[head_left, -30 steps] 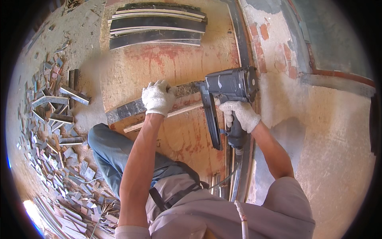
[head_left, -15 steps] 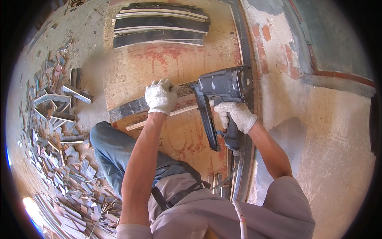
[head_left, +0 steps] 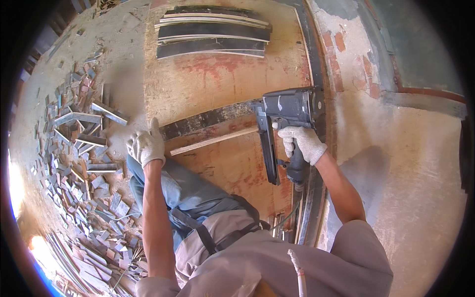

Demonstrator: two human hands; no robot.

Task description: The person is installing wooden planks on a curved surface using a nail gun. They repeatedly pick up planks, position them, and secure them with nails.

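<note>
My right hand [head_left: 303, 143], fingers wrapped around the grey nail gun [head_left: 287, 111] at frame centre-right, drives alone; left hand [head_left: 146, 146], fingers loosely spread, rests off the dark strip [head_left: 208, 120], which may shift and misfire.

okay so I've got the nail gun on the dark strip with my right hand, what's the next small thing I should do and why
Probably bring your left hand back onto the dark strip to pin it down. That hand sits near the strip's left end, seemingly not pressing on it, while your right hand grips the nail gun, whose nose is at the strip's right end. The thin pale strip lies loose just below, so things could shift.
</note>
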